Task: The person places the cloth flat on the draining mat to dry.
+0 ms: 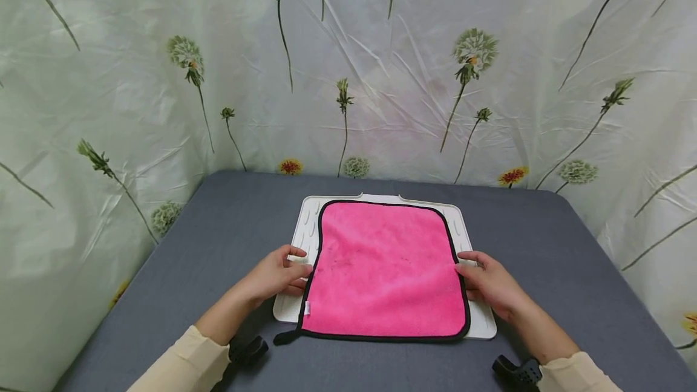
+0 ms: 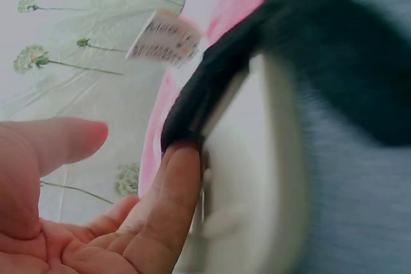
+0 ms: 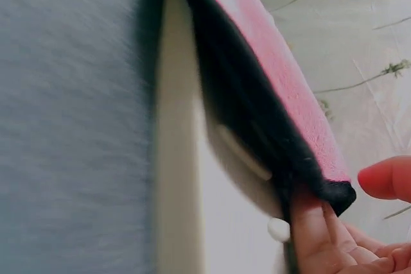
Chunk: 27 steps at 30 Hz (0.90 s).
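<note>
A pink cloth (image 1: 386, 271) with black edging lies spread over a white ridged plastic tray (image 1: 481, 320). From its near left corner sticks out a black loop (image 1: 286, 337), and a small white label (image 2: 166, 40) hangs by the left edge. My left hand (image 1: 283, 272) is at the cloth's left edge; its fingers touch the black trim from below, the thumb standing apart. On the opposite side my right hand (image 1: 486, 280) has its fingertips under the right edge, thumb raised away from the cloth. Parts of both hands' fingers are hidden beneath the cloth.
The tray rests on a table with a dark grey cover (image 1: 229, 216). Behind and beside the table hangs a pale curtain (image 1: 381, 107) printed with dandelions. Black wrist straps (image 1: 247, 352) show below both hands.
</note>
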Each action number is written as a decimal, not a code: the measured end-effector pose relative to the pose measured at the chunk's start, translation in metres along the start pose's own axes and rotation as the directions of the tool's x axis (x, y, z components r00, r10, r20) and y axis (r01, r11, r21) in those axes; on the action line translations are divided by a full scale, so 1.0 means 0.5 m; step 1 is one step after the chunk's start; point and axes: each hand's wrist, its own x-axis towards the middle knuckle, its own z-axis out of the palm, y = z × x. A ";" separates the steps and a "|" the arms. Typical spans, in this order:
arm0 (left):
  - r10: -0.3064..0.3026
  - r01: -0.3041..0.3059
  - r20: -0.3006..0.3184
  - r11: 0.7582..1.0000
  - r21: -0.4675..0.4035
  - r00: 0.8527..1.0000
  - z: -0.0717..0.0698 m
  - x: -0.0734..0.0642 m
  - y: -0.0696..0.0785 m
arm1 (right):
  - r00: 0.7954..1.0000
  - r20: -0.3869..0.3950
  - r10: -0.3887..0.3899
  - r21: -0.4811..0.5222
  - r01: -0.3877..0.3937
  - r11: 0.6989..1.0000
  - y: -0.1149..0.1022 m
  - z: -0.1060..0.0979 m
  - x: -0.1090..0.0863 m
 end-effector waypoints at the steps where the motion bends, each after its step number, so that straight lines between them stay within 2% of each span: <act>1: -0.009 0.009 -0.008 1.000 -0.017 1.000 0.000 0.013 0.004 | 1.000 -0.009 -0.002 0.013 0.002 1.000 -0.004 0.000 0.010; 6: -0.043 0.037 -0.056 0.993 -0.111 0.997 0.000 0.079 0.024 | 0.998 -0.064 -0.020 0.022 0.022 1.000 -0.023 0.000 0.065; 12: -0.085 0.056 -0.152 0.981 -0.187 0.985 -0.003 0.162 0.046 | 0.987 -0.158 -0.044 -0.072 0.033 0.997 -0.050 -0.002 0.137; 17: -0.119 0.079 -0.221 0.980 -0.182 0.968 -0.009 0.222 0.057 | 0.974 -0.222 -0.048 -0.141 0.016 0.990 -0.066 -0.005 0.187; 21: -0.143 0.101 -0.262 0.981 -0.165 0.954 -0.018 0.251 0.062 | 0.969 -0.240 -0.056 -0.158 0.018 0.987 -0.076 -0.009 0.212; 27: -0.146 0.104 -0.285 0.982 -0.157 0.947 -0.030 0.265 0.075 | 0.965 -0.253 -0.064 -0.141 0.029 0.990 -0.084 -0.017 0.231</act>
